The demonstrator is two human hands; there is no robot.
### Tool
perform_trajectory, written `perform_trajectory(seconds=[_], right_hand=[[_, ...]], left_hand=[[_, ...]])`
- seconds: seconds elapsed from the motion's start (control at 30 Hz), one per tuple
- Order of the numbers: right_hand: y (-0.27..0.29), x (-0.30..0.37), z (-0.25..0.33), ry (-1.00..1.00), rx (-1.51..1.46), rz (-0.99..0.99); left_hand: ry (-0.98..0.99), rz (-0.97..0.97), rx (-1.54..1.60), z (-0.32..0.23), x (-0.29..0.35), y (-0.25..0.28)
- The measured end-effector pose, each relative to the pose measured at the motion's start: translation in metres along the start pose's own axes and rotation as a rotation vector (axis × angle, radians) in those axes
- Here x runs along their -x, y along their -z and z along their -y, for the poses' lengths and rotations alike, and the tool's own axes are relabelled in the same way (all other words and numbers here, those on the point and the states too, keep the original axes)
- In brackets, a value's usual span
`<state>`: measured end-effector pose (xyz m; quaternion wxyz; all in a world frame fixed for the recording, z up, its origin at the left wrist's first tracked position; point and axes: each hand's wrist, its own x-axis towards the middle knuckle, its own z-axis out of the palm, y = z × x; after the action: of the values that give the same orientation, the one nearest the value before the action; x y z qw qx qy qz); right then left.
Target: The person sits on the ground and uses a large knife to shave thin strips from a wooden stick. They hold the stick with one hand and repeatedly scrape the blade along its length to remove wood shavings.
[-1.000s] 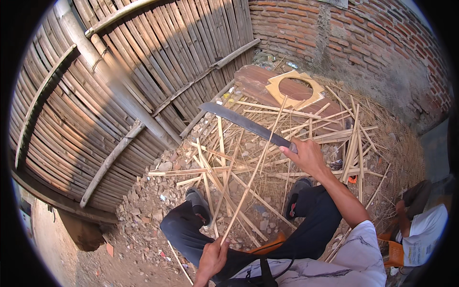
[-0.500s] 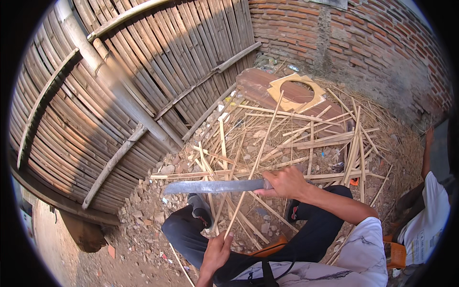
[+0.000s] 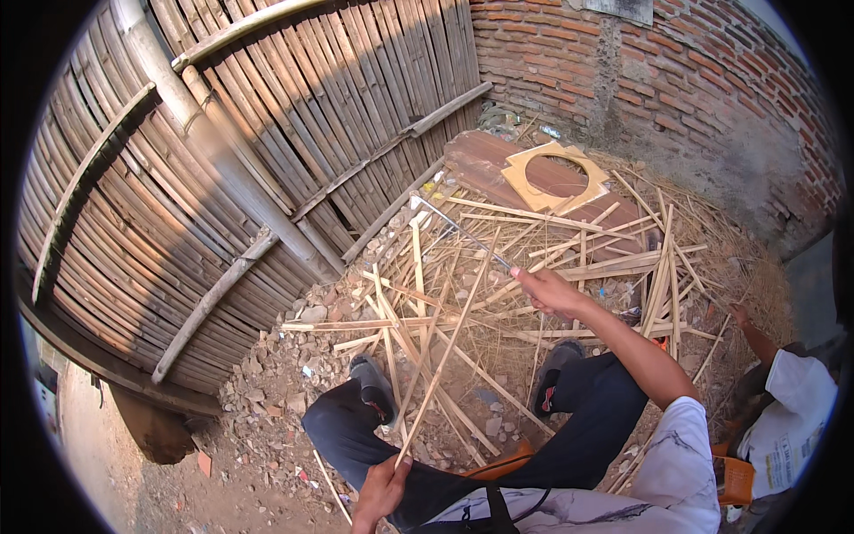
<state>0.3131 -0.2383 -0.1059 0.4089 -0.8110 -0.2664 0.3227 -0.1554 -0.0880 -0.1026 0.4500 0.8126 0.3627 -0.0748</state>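
Observation:
My right hand (image 3: pixel 550 292) grips a machete (image 3: pixel 471 238) by its handle. The blade, seen nearly edge-on, points away to the far left above the bamboo pile. Low in the picture, by my left thigh, my left hand (image 3: pixel 382 488) is closed around the near end of a long, thin bamboo strip (image 3: pixel 447 358). That strip slants away from me between my feet, its far part over other split bamboo strips (image 3: pixel 614 267). The blade and the held strip are apart at the hand end; at the far end I cannot tell.
A woven bamboo fence (image 3: pixel 222 214) stands at left, a brick wall (image 3: pixel 658 98) at the back. A yellowish board with a round hole (image 3: pixel 518 182) lies on a brown sheet (image 3: pixel 471 160). Rubble covers the ground. Another person (image 3: pixel 787 409) sits close on the right beside an orange plastic thing (image 3: pixel 735 481).
My right hand has moved up and forward, and the machete has swung from lying crosswise to pointing away. My left hand has shifted slightly down and left. The other person's arm has lowered.

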Motion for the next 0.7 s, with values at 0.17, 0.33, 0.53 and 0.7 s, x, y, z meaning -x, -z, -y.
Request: perform_trajectory(seconds=[0.17,0.33,0.53,0.7], right_hand=[[-0.015,-0.001,0.008,0.261,0.431,-0.324],[-0.037,0.026,0.022,0.379,0.607,-0.240],[-0.057,0.041,0.030,0.647,0.953,-0.089],[0.009,-0.007,0.017,0.364,0.765,-0.416]], left_hand=[[0.006,0.002,0.060,-0.004,-0.005,-0.002],[-0.078,-0.047,0.032,-0.036,-0.020,-0.010],[-0.134,-0.086,0.034,-0.054,-0.030,-0.024],[-0.056,-0.063,0.034,-0.034,0.005,-0.010]])
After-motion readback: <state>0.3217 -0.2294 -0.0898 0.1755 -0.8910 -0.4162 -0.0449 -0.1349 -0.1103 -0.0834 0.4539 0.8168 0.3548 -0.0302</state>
